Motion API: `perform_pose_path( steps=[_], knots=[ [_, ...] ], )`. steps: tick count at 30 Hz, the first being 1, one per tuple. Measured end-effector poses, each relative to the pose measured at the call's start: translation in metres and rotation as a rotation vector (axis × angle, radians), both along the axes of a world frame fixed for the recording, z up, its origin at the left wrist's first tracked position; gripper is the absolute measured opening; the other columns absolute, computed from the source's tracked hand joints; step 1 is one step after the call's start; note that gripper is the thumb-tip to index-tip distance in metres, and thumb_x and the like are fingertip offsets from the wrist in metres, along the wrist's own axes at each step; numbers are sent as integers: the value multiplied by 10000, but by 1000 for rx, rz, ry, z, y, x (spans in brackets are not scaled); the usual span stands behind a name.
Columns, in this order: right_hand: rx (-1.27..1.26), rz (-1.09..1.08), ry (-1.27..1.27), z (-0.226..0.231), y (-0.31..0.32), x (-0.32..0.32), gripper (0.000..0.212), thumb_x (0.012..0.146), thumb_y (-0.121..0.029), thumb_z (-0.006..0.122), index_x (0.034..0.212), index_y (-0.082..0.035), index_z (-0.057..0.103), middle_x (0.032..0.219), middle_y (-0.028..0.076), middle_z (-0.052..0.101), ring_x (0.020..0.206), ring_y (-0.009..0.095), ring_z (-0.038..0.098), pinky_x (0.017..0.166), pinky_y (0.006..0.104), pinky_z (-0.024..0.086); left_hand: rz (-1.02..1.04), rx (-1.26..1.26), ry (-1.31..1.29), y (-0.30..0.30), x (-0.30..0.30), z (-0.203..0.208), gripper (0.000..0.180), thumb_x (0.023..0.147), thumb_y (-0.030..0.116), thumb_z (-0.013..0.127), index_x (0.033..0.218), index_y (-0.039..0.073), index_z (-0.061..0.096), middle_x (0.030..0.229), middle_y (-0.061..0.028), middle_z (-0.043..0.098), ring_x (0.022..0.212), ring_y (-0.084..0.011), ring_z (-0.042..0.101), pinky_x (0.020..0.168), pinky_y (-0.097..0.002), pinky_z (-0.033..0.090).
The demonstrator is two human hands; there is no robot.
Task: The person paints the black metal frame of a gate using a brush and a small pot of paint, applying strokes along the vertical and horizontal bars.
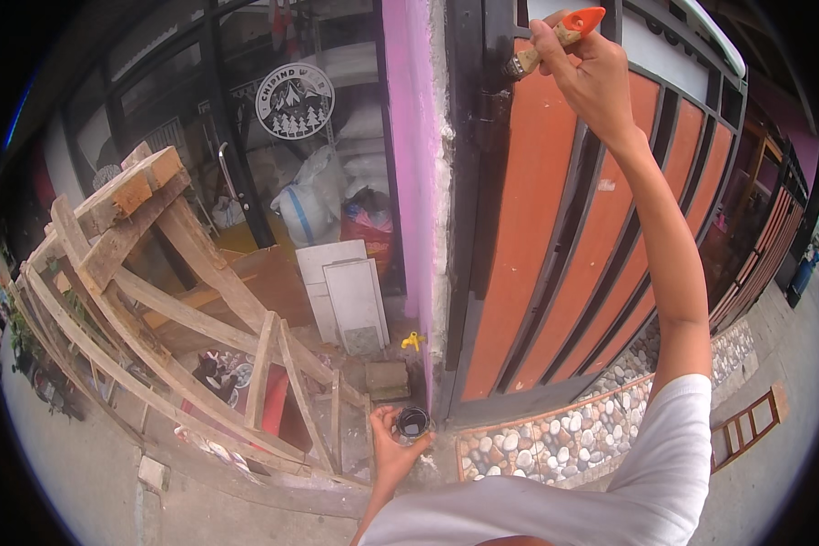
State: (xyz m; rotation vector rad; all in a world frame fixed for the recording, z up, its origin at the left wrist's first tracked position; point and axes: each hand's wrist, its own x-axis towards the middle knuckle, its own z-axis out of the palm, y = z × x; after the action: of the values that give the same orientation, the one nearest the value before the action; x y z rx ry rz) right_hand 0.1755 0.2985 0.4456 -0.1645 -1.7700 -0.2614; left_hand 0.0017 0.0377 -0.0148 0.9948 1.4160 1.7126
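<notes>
My right hand [593, 77] is raised high at the upper right, its fingers closed round a paintbrush [571, 30] with an orange-tipped handle. The brush's bristles point left and meet, or nearly meet, the black metal post [493, 68] at the edge of the orange-and-black gate [541, 209]. Low in the middle, my left hand [393, 452] grips a small round cup [413, 422] holding dark liquid that looks like black paint. The cup is upright, its opening facing up.
A wooden sawhorse-like frame [168, 273] fills the left side. Pale boards [355, 296] lean by a glass door [237, 182]. Near the pink wall [411, 164] are a yellow tap [412, 341] and a concrete block [388, 379]. A pebbled strip [546, 446] runs below the gate; a wooden ladder [746, 426] lies right.
</notes>
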Motion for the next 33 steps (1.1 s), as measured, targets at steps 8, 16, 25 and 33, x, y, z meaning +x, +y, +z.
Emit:
perform_pose_path(
  steps=[8, 16, 25, 33],
  knots=[
    [-38, -126, 22, 6, -1, -15, 314, 972, -320, 645, 924, -12, 683, 723, 39, 706, 606, 97, 635, 579, 232, 498, -15, 12, -20, 1, 2, -2, 861, 678, 16, 849, 1301, 47, 256, 1246, -174, 452, 1194, -234, 507, 1021, -372, 470],
    [131, -138, -46, 18, -1, -14, 333, 958, -329, 648, 820, -26, 661, 577, 47, 623, 519, 118, 597, 510, 259, 442, -6, 21, 0, 2, 3, -4, 860, 664, 24, 854, 1283, 51, 257, 1233, -175, 452, 1171, -233, 509, 999, -389, 490],
    [-59, 106, -210, 41, -14, 34, 240, 977, -244, 640, 994, -9, 689, 895, 55, 686, 801, 112, 667, 727, 242, 523, 10, 55, -31, 0, 3, -3, 863, 659, 35, 861, 1281, 52, 263, 1217, -165, 472, 1159, -226, 514, 996, -379, 486],
    [5, -192, -462, 33, -18, 31, 295, 931, -337, 686, 992, -48, 690, 827, 45, 721, 799, 133, 695, 715, 267, 515, 33, 2, -10, 2, 5, 3, 845, 665, 53, 859, 1267, 47, 266, 1204, -159, 484, 1133, -220, 531, 976, -373, 488]
  ],
)
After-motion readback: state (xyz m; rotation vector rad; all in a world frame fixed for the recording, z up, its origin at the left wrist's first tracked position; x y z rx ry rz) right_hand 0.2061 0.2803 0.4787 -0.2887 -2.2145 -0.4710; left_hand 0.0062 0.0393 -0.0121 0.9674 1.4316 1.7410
